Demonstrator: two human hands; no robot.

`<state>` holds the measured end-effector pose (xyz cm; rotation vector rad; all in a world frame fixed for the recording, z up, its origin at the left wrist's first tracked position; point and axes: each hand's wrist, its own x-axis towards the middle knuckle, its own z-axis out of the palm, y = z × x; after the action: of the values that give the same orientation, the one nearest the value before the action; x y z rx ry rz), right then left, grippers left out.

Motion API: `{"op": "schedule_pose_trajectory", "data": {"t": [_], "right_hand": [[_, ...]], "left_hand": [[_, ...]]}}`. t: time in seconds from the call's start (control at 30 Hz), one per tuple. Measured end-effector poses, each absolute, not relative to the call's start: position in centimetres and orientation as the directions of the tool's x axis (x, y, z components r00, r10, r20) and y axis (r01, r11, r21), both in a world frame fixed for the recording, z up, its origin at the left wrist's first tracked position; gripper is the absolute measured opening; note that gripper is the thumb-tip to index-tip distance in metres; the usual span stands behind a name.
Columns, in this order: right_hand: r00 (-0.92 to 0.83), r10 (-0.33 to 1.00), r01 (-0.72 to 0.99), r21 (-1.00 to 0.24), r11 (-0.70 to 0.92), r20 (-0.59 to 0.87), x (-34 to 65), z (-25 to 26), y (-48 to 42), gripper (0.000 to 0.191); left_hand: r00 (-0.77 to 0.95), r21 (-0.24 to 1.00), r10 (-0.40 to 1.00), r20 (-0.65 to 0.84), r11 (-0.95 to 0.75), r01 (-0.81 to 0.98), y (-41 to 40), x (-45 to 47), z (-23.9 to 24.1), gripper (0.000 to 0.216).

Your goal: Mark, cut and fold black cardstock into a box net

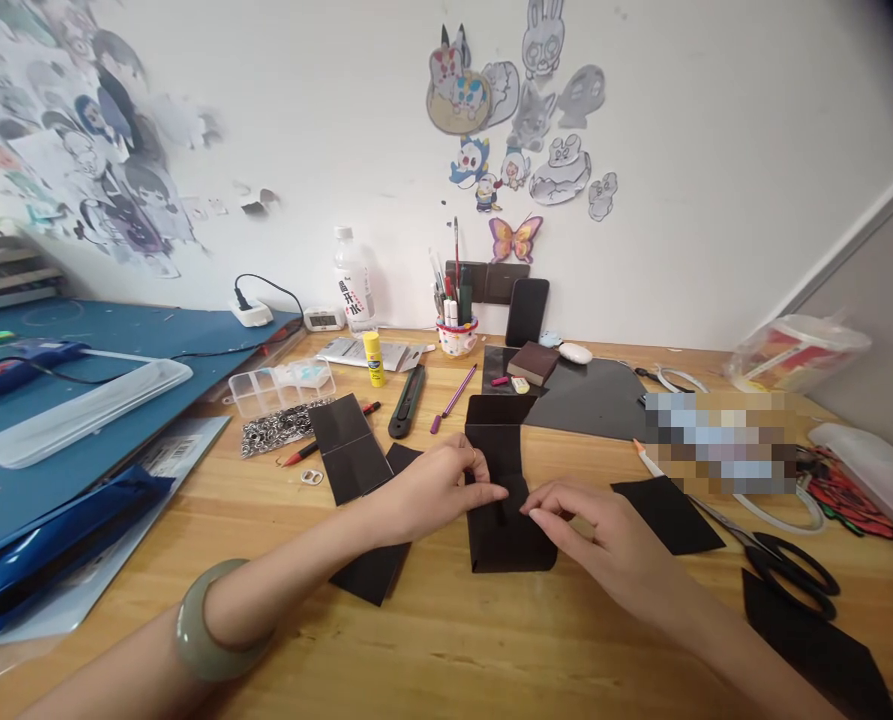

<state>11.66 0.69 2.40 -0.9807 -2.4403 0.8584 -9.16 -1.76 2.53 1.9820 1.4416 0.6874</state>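
Observation:
A long piece of folded black card lies in front of me with creases across it and a raised flap at its far end. Over its left side is my left hand, thumb stretched out above the card and fingers bent apart from it. At the card's right edge, my right hand has thumb and forefinger drawn together in a pinch. Beneath my left forearm lie more black card pieces, partly hidden. A creased black card panel rests just beyond them.
Right of my hands are a black card square, black-handled scissors and another black card piece. Farther back stand a glue stick, a utility knife, a purple pen, a pen cup and a bottle.

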Motion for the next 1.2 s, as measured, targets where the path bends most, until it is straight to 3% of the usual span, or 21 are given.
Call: {"op": "schedule_pose_trajectory", "data": {"t": [0.13, 0.33, 0.53, 0.7, 0.8, 0.93, 1.1, 1.2], "right_hand": [[-0.680, 0.725, 0.508, -0.642, 0.574, 0.111, 11.3, 2.1, 0.9, 0.024], [-0.672, 0.733, 0.499, -0.667, 0.554, 0.106, 11.0, 1.9, 1.0, 0.023], [-0.639, 0.755, 0.515, -0.647, 0.563, 0.148, 11.3, 0.7, 1.3, 0.011], [-0.591, 0.768, 0.532, -0.597, 0.600, 0.245, 11.7, -0.2, 1.9, 0.059], [-0.570, 0.800, 0.550, -0.637, 0.540, 0.186, 11.6, 0.1, 2.7, 0.092], [-0.626, 0.770, 0.491, -0.707, 0.509, 0.120, 10.9, 1.1, 3.7, 0.109], [-0.658, 0.726, 0.397, -0.727, 0.560, 0.200, 10.3, 2.1, 3.6, 0.101], [-0.676, 0.678, 0.357, -0.677, 0.643, 0.288, 10.7, 2.2, 3.3, 0.070]], "left_hand": [[0.324, 0.749, 0.946, 0.020, -0.229, 0.622, -2.0, -9.3, 3.4, 0.047], [0.331, 0.766, 0.942, -0.055, -0.173, 0.619, -2.2, -9.5, 3.2, 0.037], [0.340, 0.686, 0.940, 0.010, -0.254, 0.681, -2.4, -9.3, 3.2, 0.029], [0.340, 0.619, 0.935, 0.103, -0.327, 0.714, -3.0, -8.8, 3.0, 0.022], [0.316, 0.653, 0.938, 0.140, -0.327, 0.683, -3.4, -8.5, 2.4, 0.021], [0.285, 0.694, 0.940, 0.184, -0.330, 0.640, -3.8, -8.3, 1.6, 0.024], [0.281, 0.685, 0.930, 0.237, -0.365, 0.631, -4.3, -8.2, 1.1, 0.027], [0.279, 0.651, 0.921, 0.272, -0.390, 0.652, -4.5, -8.1, 0.9, 0.033]]}}
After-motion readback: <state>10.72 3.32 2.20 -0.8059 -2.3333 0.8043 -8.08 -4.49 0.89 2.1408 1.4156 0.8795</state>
